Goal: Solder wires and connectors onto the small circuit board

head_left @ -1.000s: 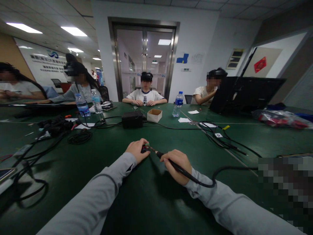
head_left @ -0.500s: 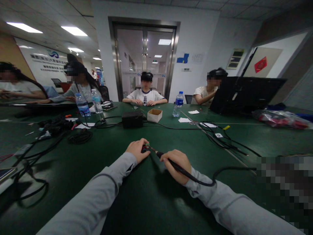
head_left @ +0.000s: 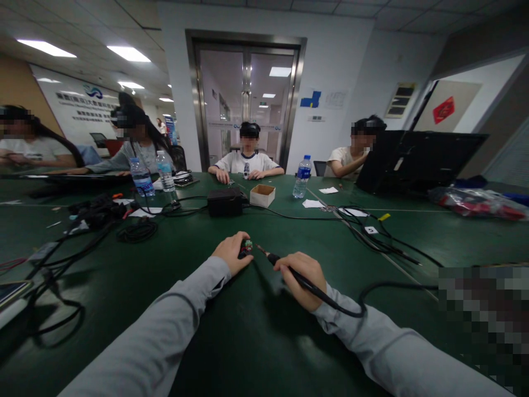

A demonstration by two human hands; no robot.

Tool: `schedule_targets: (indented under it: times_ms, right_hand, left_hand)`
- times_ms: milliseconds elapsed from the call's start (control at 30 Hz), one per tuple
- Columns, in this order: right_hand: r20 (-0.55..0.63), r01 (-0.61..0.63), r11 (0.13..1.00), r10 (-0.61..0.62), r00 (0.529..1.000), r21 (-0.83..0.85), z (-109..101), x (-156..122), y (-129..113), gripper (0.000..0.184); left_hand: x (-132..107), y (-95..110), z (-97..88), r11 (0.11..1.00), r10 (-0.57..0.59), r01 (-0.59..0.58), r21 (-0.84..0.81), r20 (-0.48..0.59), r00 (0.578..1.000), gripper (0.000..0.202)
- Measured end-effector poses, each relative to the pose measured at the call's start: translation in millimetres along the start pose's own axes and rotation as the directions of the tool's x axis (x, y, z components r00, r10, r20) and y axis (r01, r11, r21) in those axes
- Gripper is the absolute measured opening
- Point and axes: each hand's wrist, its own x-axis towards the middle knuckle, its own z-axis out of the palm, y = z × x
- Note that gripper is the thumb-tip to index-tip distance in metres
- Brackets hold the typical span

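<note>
Green felt covers the bench (head_left: pixel 173 286), where the left hand (head_left: pixel 231 252) pins a small board (head_left: pixel 247 246) flat so it cannot slide. The right hand (head_left: pixel 301 277) closes pen-style on a soldering iron (head_left: pixel 289 271) (cord trailing right), its tip just beside the board.

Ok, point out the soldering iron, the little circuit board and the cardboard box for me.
soldering iron (head_left: pixel 273 259), head view, on the black collar behind the tip.
circuit board (head_left: pixel 247 246), head view, on its green top.
cardboard box (head_left: pixel 264 195), head view, on its front wall.

"5" on a small white tag (head_left: pixel 371 230) amid cables.
</note>
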Motion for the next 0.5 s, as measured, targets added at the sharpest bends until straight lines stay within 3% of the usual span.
schedule_targets:
  times_ms: [100,167,333,433,500]
  right_hand:
    - [0.003,-0.002,1.0,0.002,1.0,0.013,-1,0,0,0.022]
    - [0.007,0.006,1.0,-0.006,1.0,0.027,-1,1,0,0.021]
    - [0.007,0.023,0.999,-0.023,1.0,0.045,-1,2,-2,0.022]
    - [0.023,0.019,0.999,-0.019,1.0,0.039,0,2,-1,0.021]
    - [0.025,0.014,0.999,-0.015,1.0,0.033,1,1,0,0.022]
  left_hand:
    - [-6,-13,-9.9,0.999,-0.001,0.001,0.044,-0.002,1.0,0.042]
    - [-17,-34,-21.6,0.999,-0.002,0.001,0.032,0.021,1.0,0.045]
    - [-65,-121,-66.1,0.997,-0.076,0.077,0.017,-0.029,0.997,0.052]
    - [-88,-168,-98.1,0.972,-0.184,0.193,0.135,-0.071,0.98,0.061]
    - [-91,-187,-116.4,0.923,-0.28,0.3,0.241,-0.116,0.953,0.064]
